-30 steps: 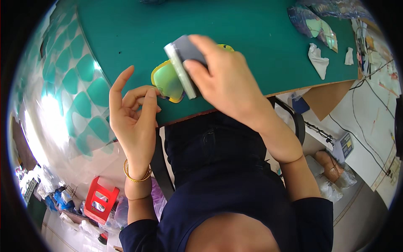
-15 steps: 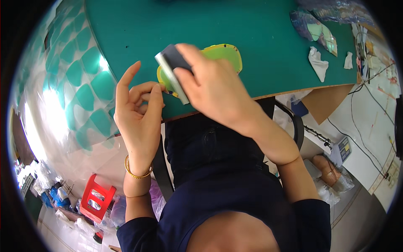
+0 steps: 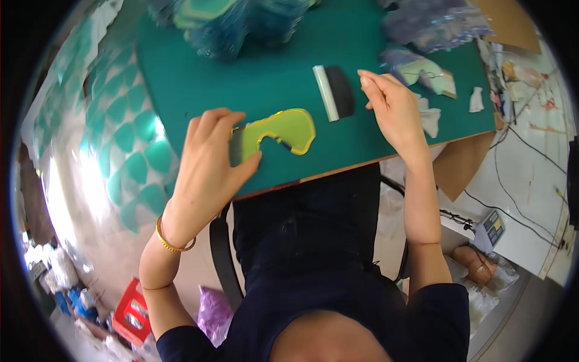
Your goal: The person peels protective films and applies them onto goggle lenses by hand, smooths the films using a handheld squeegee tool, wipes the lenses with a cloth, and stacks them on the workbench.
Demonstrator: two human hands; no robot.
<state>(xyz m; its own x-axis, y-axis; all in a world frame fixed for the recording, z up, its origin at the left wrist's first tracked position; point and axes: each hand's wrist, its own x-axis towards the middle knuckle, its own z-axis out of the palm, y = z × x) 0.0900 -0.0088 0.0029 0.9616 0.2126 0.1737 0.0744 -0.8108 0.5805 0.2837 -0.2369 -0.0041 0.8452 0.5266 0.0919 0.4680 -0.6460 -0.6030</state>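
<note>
A yellow-green goggle lens [image 3: 289, 128] with a nose notch lies on the green table top. My left hand [image 3: 208, 151] is at its left end, thumb at the lower edge and fingers at the upper edge, covering part of it. To the right of the lens a squeegee [image 3: 335, 93] with a dark body and a pale blade rests on the table. My right hand [image 3: 392, 108] is just right of the squeegee, apart from it, fingers drawn together with nothing visible in them. Behind this hand lies a crumpled white cloth [image 3: 429, 117], partly hidden.
Plastic-wrapped lenses [image 3: 235, 24] lie at the far edge. Another bagged lens [image 3: 422, 71] and a small white cloth piece [image 3: 476, 99] are at the right. A clear sheet with teal shapes [image 3: 136, 163] hangs on the left. A red stool [image 3: 129, 314] stands below.
The squeegee has left my right hand and lies on the table. My right hand has moved right. My left hand has come onto the lens, and the view has shifted.
</note>
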